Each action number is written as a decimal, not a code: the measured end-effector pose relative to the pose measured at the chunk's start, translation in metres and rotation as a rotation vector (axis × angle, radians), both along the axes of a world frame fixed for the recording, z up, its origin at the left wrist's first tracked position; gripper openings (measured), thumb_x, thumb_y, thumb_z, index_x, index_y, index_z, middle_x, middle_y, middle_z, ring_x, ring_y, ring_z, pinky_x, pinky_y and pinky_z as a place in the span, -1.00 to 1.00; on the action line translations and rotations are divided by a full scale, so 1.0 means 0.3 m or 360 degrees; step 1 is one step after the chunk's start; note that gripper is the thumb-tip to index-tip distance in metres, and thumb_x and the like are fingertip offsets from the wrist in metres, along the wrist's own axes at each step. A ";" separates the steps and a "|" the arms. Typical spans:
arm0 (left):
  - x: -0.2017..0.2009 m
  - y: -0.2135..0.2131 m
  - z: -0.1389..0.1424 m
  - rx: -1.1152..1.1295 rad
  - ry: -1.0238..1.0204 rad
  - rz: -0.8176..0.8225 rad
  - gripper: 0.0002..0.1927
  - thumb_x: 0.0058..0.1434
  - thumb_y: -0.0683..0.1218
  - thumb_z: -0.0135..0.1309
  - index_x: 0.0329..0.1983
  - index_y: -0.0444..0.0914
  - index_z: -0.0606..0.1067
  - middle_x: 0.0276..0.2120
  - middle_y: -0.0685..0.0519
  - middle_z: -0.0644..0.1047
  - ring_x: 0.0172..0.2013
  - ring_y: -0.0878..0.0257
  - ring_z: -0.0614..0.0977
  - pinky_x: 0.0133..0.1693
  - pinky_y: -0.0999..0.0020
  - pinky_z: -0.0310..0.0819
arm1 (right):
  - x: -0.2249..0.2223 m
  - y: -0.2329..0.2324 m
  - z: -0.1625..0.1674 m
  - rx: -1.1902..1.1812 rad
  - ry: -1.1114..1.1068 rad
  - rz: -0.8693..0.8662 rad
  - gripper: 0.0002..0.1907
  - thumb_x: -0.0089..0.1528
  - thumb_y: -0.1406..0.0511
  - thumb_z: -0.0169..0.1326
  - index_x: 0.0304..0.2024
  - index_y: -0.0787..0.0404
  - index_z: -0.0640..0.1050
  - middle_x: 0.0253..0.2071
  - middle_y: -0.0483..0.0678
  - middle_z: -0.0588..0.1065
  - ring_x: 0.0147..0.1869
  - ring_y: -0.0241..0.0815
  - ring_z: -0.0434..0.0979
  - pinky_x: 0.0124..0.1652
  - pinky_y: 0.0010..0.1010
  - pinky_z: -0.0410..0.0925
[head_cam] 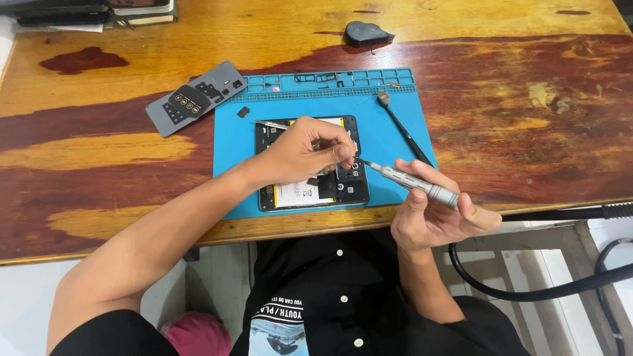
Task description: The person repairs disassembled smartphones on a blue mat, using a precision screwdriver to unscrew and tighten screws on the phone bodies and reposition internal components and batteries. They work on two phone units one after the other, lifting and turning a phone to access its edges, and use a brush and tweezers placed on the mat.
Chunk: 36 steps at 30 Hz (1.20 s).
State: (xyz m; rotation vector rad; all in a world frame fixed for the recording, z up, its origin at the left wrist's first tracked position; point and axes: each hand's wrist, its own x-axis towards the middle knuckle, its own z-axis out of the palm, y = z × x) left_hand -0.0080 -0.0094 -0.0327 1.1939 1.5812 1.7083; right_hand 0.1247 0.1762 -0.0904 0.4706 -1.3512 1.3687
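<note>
The opened smartphone lies face down on the blue repair mat, its back cover off, the white battery and dark circuit boards exposed. The left hand rests on top of it, fingers pinched together just past the driver's tip — whether they pinch a tiny screw or only steady the spot is too small to tell. The right hand is wrapped around the grey precision screwdriver, thumb and fingers closed on the barrel, the tip aimed at the phone's board right beside the left fingertips.

To do this well, I judge the driver should sit squarely in the screw head, in line with it rather than slanted, with light pressure and slow turns so the head does not strip — and the left fingers should pin the phone without covering the tip.

Beyond the driver's tip, a black spudger lies across the mat's far side. Further from the left hand sit the mat's parts compartments, a grey back panel and a dark pick-shaped tool on the wooden table.
</note>
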 end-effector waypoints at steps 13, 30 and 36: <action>0.016 0.004 0.011 -0.0027 0.0037 0.0022 -0.69 0.42 0.03 0.09 -0.27 -0.32 0.57 -0.37 0.15 0.59 -0.38 0.48 0.46 -0.31 0.53 0.40 | -0.007 0.001 0.010 0.0081 0.0060 -0.0074 -0.57 0.41 0.46 0.04 0.13 0.01 0.13 -0.04 0.36 0.56 -0.06 0.09 0.70 -0.05 -0.13 0.56; 0.012 0.002 0.016 -0.0069 0.0075 0.0040 -0.70 0.42 0.01 0.08 -0.27 -0.34 0.56 -0.34 0.12 0.61 -0.30 0.46 0.58 -0.24 0.50 0.49 | -0.013 -0.003 0.019 0.0170 0.0065 -0.0190 -0.56 0.41 0.50 0.02 0.13 -0.01 0.12 -0.07 0.33 0.56 -0.09 0.07 0.69 -0.09 -0.12 0.57; 0.012 0.001 0.017 -0.0057 0.0076 0.0011 -0.69 0.43 0.01 0.08 -0.27 -0.35 0.55 -0.34 0.11 0.60 -0.25 0.42 0.62 -0.21 0.49 0.51 | -0.009 -0.003 0.026 0.0159 0.0048 -0.0194 -0.57 0.41 0.49 0.02 0.12 0.00 0.12 -0.09 0.32 0.56 -0.11 0.05 0.70 -0.10 -0.14 0.57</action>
